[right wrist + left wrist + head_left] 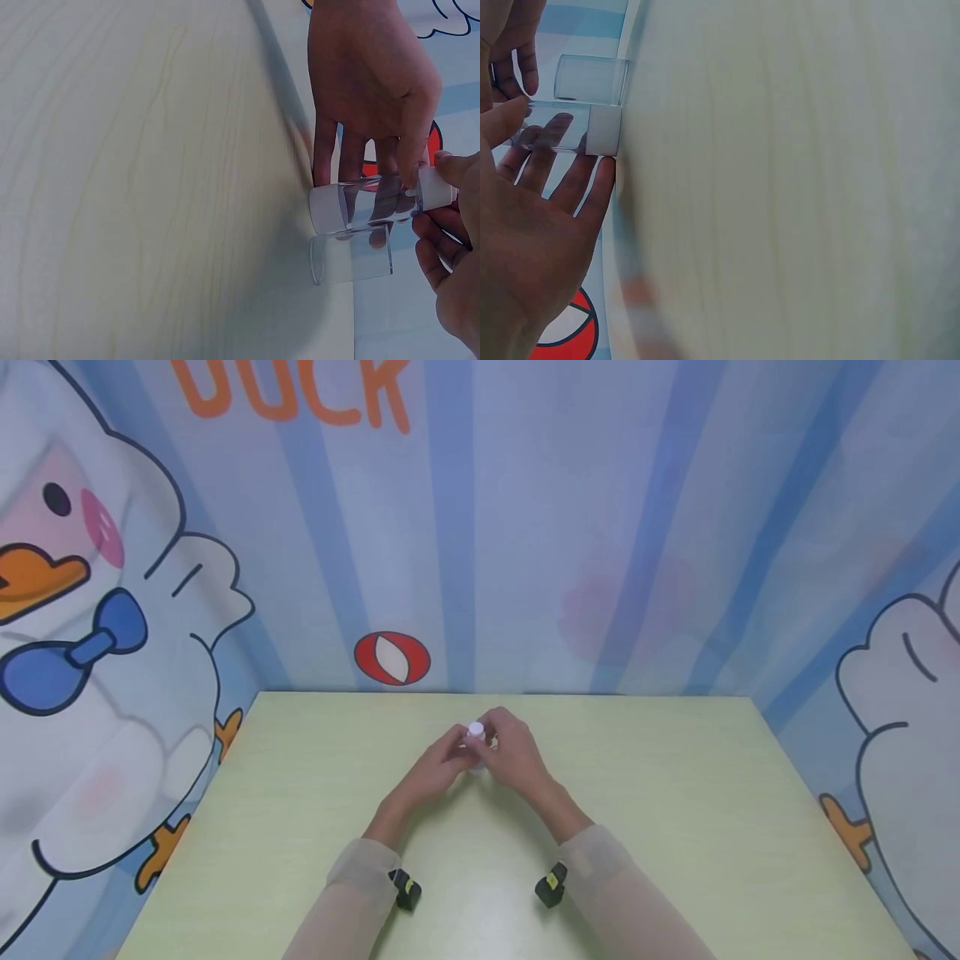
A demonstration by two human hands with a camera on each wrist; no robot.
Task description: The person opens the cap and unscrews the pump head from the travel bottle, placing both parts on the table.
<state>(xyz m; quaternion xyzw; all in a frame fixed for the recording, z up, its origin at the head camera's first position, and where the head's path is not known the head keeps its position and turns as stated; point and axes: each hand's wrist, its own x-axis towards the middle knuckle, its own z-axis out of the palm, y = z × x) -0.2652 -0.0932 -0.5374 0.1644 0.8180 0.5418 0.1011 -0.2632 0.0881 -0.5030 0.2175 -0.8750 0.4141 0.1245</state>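
While hands [437, 767] [517, 756] grip bottle [366, 205], clear cylinder [349, 257] beside

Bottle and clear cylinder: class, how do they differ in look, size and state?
Look: the bottle has a white base and white top; the clear cylinder has neither. Size: the bottle is taller, the clear cylinder shorter. State: the left hand and right hand hold the bottle, while the clear cylinder stands beside it. Both have see-through walls and are upright.

My left hand [438, 764] and right hand [516, 753] are bare. I wear long, pale pinkish-grey sleeves [637, 902]; beside each cuff [596, 856], on its inner side, sits a boxy black device [551, 887] marked yellow.
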